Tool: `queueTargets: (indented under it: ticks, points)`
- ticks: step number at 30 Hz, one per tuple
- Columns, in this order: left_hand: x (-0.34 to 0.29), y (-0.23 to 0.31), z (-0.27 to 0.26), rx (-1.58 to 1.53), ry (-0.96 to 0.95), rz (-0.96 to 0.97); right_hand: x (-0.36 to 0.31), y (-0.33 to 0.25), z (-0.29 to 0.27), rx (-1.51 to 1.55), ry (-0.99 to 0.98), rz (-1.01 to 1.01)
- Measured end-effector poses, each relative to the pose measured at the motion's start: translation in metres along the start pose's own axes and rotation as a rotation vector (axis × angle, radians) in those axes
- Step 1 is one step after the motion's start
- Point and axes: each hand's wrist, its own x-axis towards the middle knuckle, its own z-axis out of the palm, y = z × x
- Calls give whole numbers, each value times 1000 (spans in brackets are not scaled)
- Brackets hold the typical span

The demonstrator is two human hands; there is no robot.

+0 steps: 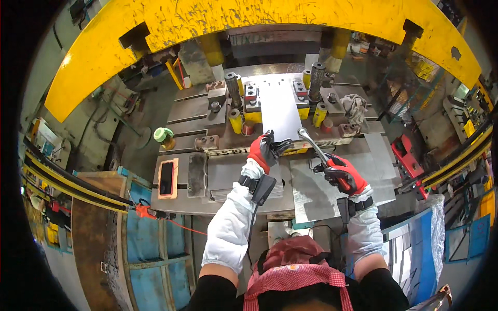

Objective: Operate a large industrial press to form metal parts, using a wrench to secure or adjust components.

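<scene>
Red apron (pixel 295 277) nearest; right hand (pixel 343 173) clamped on wrench (pixel 316 147) jutting forward-left; left hand (pixel 266 151) near sheet (pixel 280 109), grip unclear.

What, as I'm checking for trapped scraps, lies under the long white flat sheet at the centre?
Yellow block parts show at the left and right of the long white flat sheet. Whatever lies directly beneath it is covered and cannot be seen.

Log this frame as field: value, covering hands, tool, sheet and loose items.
left hand: red-black glove, by the sheet's near end; contact unclear
right hand: red-black glove, gripping the wrench
wrench: metallic, head by the sheet's near right corner
sheet: white, between the dark posts
phone: dark screen up, left side of table
bottle: green lid, table's left edge
rag: crumpled, table's right side
</scene>
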Motion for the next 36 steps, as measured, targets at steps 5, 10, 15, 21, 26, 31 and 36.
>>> queueTargets:
  ticks: [5,10,15,21,26,31,36]
  points:
    - [1,0,-1,-3,-59,-5,0,11,-6,-148,-2,-72]
    - [4,1,-3,-26,-39,-47,-1,6,1,-27,39,37]
    - [-1,-2,5,2,-12,38,-5,-4,11,-52,40,33]
    - [-1,-1,7,41,15,21,-7,-10,19,-63,55,23]
    - [2,-5,1,209,-93,143,-4,6,1,-18,32,10]
    - [0,-1,9,13,-16,23,-6,0,4,-67,22,-4]
    - [13,-6,-27,1226,-107,729,-3,3,3,-19,-20,-9]
